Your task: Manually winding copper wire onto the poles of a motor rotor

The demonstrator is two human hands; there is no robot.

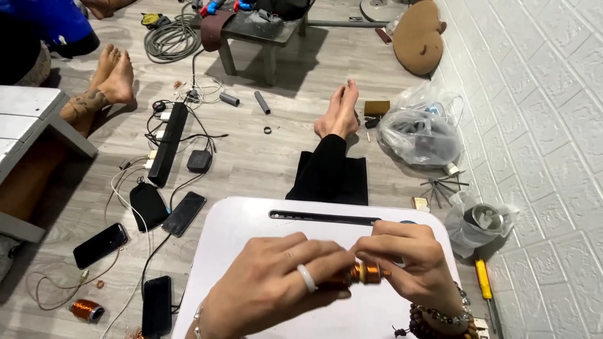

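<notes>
I see both hands raised over a white lap table [251,226], meeting at a small copper-wound coil [364,274] held between them. My left hand [276,285], with a white ring on one finger, curls in from the left and its fingertips close on the darker left end of the coil; my right hand [408,257], with beaded bracelets at the wrist, pinches the brighter copper end from above and the right. The coil thus lies horizontally in the narrow space where the two sets of fingertips come together, above the table's right half; I cannot tell whether it touches the surface. A dark slot [323,217] runs along the table's far edge. Beyond the table my own legs in black trousers stretch across the wood-pattern floor, bare feet [339,113] crossed. To the left on the floor lie several dark phones, one [183,213] just beside the table's corner, a black power strip [168,143] with cables, and a separate spool of copper wire [86,309] near the lower left. Another person's bare feet [116,75] rest at the upper left. To the right, near the white brick wall, are clear plastic bags [419,132] and a yellow-handled screwdriver [483,281].
</notes>
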